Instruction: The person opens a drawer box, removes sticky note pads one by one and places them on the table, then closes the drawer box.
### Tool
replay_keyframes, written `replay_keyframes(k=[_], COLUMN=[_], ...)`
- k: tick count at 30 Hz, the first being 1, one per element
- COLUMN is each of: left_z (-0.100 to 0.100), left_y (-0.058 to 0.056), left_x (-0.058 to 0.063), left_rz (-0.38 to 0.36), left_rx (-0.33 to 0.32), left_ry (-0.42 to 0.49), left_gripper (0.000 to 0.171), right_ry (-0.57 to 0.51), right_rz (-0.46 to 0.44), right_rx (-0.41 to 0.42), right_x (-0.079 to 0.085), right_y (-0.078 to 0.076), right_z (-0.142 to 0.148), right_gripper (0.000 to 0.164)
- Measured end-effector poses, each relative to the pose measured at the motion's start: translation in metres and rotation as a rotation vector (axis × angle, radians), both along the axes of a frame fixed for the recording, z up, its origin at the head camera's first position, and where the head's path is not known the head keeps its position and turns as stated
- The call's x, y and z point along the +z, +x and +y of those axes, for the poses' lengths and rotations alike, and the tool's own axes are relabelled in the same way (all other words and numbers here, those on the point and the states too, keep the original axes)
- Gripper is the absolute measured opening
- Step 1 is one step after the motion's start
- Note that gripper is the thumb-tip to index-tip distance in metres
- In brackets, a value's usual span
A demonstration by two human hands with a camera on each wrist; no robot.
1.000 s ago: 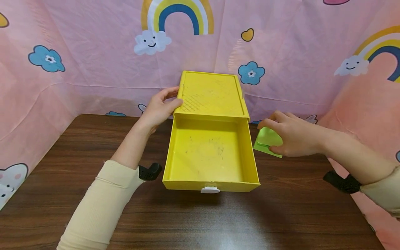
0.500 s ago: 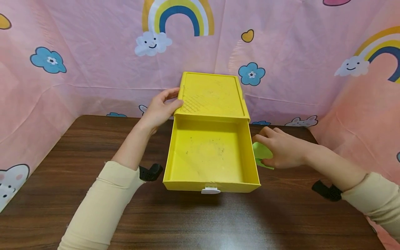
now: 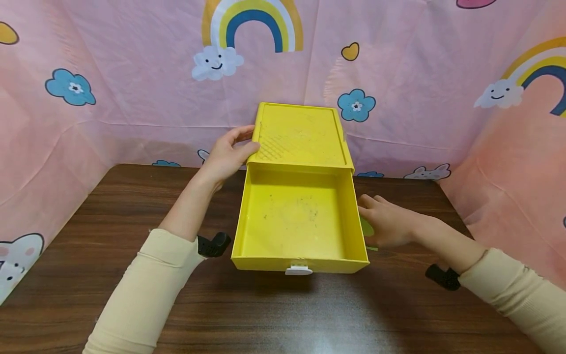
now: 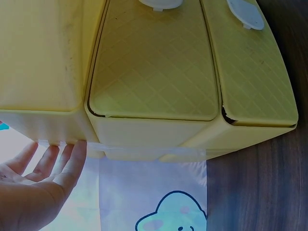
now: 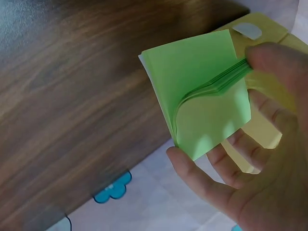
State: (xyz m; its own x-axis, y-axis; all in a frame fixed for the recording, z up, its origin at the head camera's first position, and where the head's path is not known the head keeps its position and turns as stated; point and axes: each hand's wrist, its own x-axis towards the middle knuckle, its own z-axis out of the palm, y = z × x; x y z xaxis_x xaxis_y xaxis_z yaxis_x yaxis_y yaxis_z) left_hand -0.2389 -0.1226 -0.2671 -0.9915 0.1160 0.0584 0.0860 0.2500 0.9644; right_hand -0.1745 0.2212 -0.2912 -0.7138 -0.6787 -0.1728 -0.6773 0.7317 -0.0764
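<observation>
A yellow plastic drawer cabinet (image 3: pixel 305 137) stands on the table, its top drawer (image 3: pixel 292 236) pulled out with nothing in it. My left hand (image 3: pixel 227 155) rests on the cabinet's left side, thumb on the top edge. In the left wrist view, the straight fingertips (image 4: pixel 72 151) touch the cabinet wall. Right of the drawer, my right hand (image 3: pixel 389 223) holds a green pad of sticky notes (image 5: pixel 192 62). The right wrist view shows the thumb (image 5: pixel 274 60) bending several sheets back, other fingers behind the pad. In the head view the drawer wall hides part of the pad.
More shut drawers with white handles (image 4: pixel 245 12) sit below the open one. The drawer's front, with its white handle (image 3: pixel 298 270), juts over the dark wooden table (image 3: pixel 199 314). A pink printed cloth (image 3: pixel 155 88) hangs behind and at both sides.
My right hand has moved left and nearer with the green pad, down beside the drawer's right wall. The left hand and the cabinet have stayed in place.
</observation>
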Motion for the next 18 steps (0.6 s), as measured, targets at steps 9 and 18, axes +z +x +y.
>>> replay_keyframes(k=[9, 18], left_z=[0.0, 0.001], left_y=[0.0, 0.002], left_x=[-0.001, 0.0], left_rz=[0.006, 0.001], left_rx=[0.004, 0.006], left_ry=[-0.001, 0.003], left_gripper=[0.055, 0.055], right_ry=[-0.032, -0.065], right_rz=[-0.097, -0.119], right_rx=[0.038, 0.082], right_x=[-0.025, -0.042], right_y=[-0.007, -0.017], right_z=[0.0, 0.005], right_gripper=[0.037, 0.028])
